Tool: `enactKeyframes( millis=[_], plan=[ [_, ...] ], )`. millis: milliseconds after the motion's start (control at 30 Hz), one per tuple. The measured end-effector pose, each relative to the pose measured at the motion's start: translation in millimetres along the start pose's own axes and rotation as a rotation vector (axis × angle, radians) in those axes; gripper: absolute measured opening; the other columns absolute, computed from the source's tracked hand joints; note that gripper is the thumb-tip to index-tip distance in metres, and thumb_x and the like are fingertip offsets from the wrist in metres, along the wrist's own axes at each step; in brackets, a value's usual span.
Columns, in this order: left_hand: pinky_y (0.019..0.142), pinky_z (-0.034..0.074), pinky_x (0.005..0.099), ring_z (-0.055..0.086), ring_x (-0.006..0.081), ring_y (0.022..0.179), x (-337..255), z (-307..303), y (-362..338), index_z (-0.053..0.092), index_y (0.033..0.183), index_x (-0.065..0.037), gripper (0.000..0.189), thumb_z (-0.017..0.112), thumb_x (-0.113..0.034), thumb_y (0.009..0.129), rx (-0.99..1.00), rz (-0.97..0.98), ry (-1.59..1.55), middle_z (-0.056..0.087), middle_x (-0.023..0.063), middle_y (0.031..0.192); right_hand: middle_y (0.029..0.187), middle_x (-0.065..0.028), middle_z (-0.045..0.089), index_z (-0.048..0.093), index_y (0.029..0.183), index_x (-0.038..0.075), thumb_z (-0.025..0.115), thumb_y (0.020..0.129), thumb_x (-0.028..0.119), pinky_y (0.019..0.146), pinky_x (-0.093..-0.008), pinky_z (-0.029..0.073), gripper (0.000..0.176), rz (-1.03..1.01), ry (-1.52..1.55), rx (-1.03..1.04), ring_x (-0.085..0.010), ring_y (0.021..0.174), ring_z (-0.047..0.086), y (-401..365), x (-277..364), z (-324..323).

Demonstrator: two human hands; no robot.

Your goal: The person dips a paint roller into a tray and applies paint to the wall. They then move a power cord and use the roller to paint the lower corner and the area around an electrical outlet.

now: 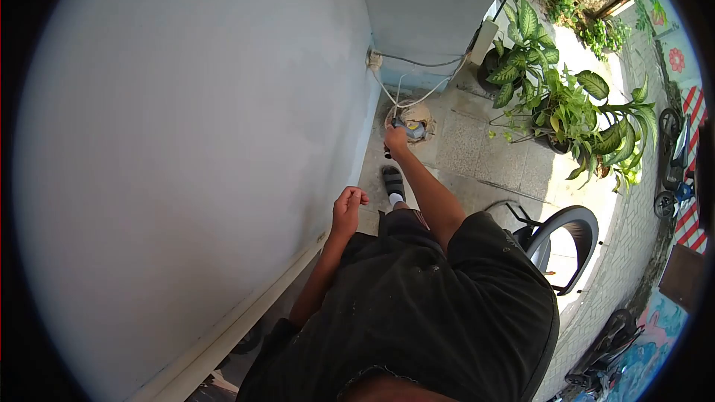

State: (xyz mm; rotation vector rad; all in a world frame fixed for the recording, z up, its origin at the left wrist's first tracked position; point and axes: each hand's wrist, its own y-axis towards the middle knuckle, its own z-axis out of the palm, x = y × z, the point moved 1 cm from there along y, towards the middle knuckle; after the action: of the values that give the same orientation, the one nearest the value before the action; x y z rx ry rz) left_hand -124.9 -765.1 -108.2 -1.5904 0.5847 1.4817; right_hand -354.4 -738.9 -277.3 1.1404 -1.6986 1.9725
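Note:
My right hand is wrapped round the dark handle of a tool, whose grey and yellow body rests over a round, pale container near the wall corner. Just what the tool is cannot be made out. My left hand is held in front of my body beside the pale wall, its fingers curled; nothing can be made out in it. White cables hang in a loop from a wall box above the container.
Potted plants stand on the tiled floor to the right. Nearer to me on the right is a black chair. My sandalled foot is below the container. Parked motorbikes are at the far right.

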Motion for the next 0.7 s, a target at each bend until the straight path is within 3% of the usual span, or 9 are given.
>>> enactKeyframes(
  millis=[100,167,267,300,367,400,467,533,700],
  plan=[
    [0.074,0.047,0.0262,0.057,0.0117,0.077,-10.6,-1.3,17.8,0.054,0.089,0.0,0.022,0.043,-0.017,0.098,-0.043,-0.037,0.03,0.058,0.0054,0.08,0.062,-0.0171,0.058,0.056,0.079,-0.007,0.047,0.091,0.018,0.043,-0.0402,0.047,0.029,-0.068,-0.2,-0.135,-0.027,0.048,0.059,23.9,9.9,16.3],
    [0.074,0.046,0.026,0.057,0.0116,0.077,-10.1,-6.6,29.9,0.054,0.088,0.0,0.022,0.043,-0.016,0.098,-0.058,-0.055,0.039,0.058,0.0053,0.08,0.061,-0.0189,0.059,0.058,0.077,-0.01,0.048,0.089,0.016,0.046,-0.0416,0.049,0.029,-0.339,-0.342,-0.223,-0.0291,0.048,0.06,73.4,-23.4,33.5],
    [0.073,0.046,0.0257,0.056,0.0116,0.076,-8.0,-17.4,39.6,0.054,0.087,0.0,0.022,0.043,-0.016,0.098,-0.074,-0.083,0.071,0.058,0.0051,0.08,0.067,-0.021,0.062,0.06,0.082,-0.01,0.049,0.086,0.011,0.049,-0.0409,0.05,0.024,-0.005,-0.199,-0.128,-0.0309,0.056,0.063,38.5,64.6,40.6],
    [0.073,0.046,0.0256,0.056,0.0116,0.075,-7.1,-20.2,41.9,0.054,0.087,0.0,0.023,0.043,-0.016,0.098,-0.079,-0.094,0.092,0.058,0.005,0.079,0.067,-0.021,0.062,0.06,0.082,-0.01,0.049,0.086,0.011,0.049,-0.0409,0.05,0.024,-0.003,-0.194,-0.129,-0.0309,0.056,0.063,116.3,22.5,34.9],
    [0.073,0.045,0.0256,0.055,0.011,0.075,-4.6,-24.1,43.9,0.054,0.085,0.0,0.023,0.041,-0.015,0.098,-0.061,-0.135,0.099,0.059,0.0053,0.078,0.072,-0.0224,0.063,0.061,0.084,-0.011,0.052,0.083,0.01,0.051,-0.0404,0.05,0.023,-0.288,-0.591,0.194,-0.0322,0.061,0.064,268.6,-46.2,69.0],
    [0.073,0.045,0.0256,0.055,0.011,0.075,-2.8,-24.9,42.4,0.054,0.085,0.0,0.023,0.041,-0.014,0.098,-0.059,-0.153,0.094,0.059,0.0054,0.078,0.072,-0.0224,0.063,0.061,0.084,-0.011,0.052,0.083,0.01,0.051,-0.0404,0.05,0.023,-0.279,-0.59,0.192,-0.0322,0.061,0.064,265.6,-41.0,70.6],
    [0.072,0.045,0.0256,0.055,0.011,0.075,-0.7,-22.3,48.3,0.054,0.085,0.0,0.023,0.041,-0.014,0.098,-0.056,-0.171,0.08,0.059,0.0055,0.078,0.07,-0.0225,0.063,0.061,0.083,-0.012,0.053,0.079,0.009,0.051,-0.0408,0.05,0.023,0.05,-0.327,0.034,-0.0331,0.062,0.065,227.1,11.3,71.5],
    [0.075,0.046,0.0281,0.055,0.0126,0.076,-3.9,-19.2,44.5,0.053,0.086,0.0,0.027,0.038,-0.017,0.099,0.0,-0.18,0.124,0.058,0.0061,0.08,0.07,-0.0235,0.063,0.059,0.082,-0.013,0.053,0.076,0.009,0.052,-0.0416,0.05,0.024,0.077,-0.187,-0.076,-0.0328,0.063,0.066,153.3,27.5,65.2],
    [0.074,0.045,0.0278,0.054,0.0128,0.075,-10.1,-22.9,52.4,0.054,0.084,0.0,0.028,0.037,-0.017,0.1,0.041,-0.141,0.158,0.057,0.0061,0.079,0.078,-0.0342,0.06,0.055,0.081,-0.013,0.05,0.077,0.01,0.066,-0.0496,0.049,0.024,-0.234,-0.355,-0.169,-0.0457,0.076,0.062,19.9,22.9,48.0]
  ],
)
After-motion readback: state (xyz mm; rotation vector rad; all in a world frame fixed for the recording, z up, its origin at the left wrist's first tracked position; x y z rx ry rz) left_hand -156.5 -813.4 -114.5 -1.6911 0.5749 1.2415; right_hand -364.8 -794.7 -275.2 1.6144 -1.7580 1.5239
